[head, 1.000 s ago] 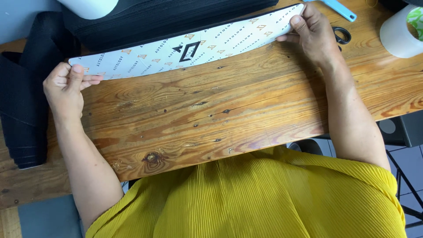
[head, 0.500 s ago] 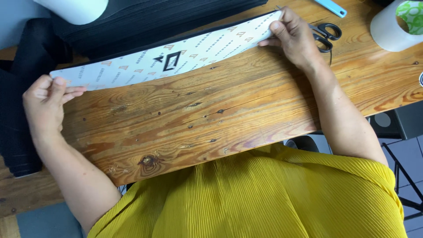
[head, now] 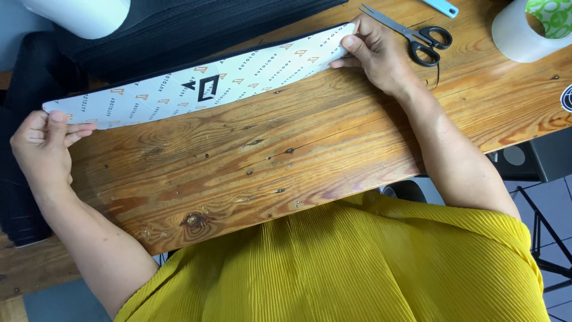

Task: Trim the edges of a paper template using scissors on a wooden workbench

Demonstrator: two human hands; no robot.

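Currently your left hand [head: 40,143] pinches one end of the long white patterned strip [head: 196,89] at the worktop's [head: 286,161] left edge. Your right hand [head: 381,53] pinches the other end near the far edge. The strip spans between them, along black fabric [head: 179,30]. Scissors [head: 417,37] lie just beside your right hand.

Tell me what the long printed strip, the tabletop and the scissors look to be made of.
Printed strip: likely thin paper or card, matte white with a pattern; it bows between the left hand and right hand.
Tabletop: varnished wood, with visible grain and knots.
Scissors: grey metal blades, black handles, probably plastic.
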